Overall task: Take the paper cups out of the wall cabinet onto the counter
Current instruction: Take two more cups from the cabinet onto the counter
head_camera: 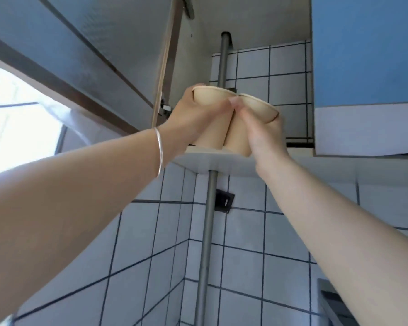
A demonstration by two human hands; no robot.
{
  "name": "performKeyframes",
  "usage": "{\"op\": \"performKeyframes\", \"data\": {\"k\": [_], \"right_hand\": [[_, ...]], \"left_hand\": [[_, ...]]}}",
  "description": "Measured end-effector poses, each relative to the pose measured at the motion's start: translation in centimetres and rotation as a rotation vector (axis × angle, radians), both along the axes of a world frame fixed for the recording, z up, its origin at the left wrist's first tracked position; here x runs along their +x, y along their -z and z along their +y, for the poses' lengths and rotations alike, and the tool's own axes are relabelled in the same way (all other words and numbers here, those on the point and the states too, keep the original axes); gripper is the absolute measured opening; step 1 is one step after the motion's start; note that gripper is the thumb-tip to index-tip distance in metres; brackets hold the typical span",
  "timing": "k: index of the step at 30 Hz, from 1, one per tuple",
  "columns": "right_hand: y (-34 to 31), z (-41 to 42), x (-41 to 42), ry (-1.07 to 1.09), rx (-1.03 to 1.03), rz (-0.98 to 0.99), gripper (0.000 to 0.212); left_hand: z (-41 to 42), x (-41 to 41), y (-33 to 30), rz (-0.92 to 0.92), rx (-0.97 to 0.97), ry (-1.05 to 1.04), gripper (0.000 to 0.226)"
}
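Two tan paper cups stand side by side at the front edge of the white cabinet shelf, seen from below. My left hand grips the left paper cup around its upper wall. My right hand grips the right paper cup, thumb across its front. The two cups touch each other and lean apart slightly at the rims. Their bases are at the shelf; whether they still rest on it I cannot tell.
The open cabinet door hangs at the upper left. A blue closed cabinet door is on the right. A metal pole runs up through the shelf in front of the white tiled wall. A silver bangle circles my left wrist.
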State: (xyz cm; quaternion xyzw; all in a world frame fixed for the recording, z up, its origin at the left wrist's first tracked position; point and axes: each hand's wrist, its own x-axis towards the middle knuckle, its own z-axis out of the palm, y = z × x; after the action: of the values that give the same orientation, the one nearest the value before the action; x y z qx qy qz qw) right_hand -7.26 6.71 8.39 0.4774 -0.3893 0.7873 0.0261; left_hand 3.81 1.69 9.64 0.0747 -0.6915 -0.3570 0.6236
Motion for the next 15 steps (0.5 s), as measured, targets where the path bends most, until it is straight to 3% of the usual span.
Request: {"op": "performKeyframes", "data": {"k": [8,15], "right_hand": [[9.8,-0.1,8.0,-0.377,0.126,-0.111,0.071],[17.6,0.5,18.3,-0.684,0.277,-0.064,0.075]], "left_hand": [[3.9,8.8,10.1,0.053,0.201,-0.272,0.063],[9.5,19.2,18.4,0.125,0.348,-0.508,0.067]]}}
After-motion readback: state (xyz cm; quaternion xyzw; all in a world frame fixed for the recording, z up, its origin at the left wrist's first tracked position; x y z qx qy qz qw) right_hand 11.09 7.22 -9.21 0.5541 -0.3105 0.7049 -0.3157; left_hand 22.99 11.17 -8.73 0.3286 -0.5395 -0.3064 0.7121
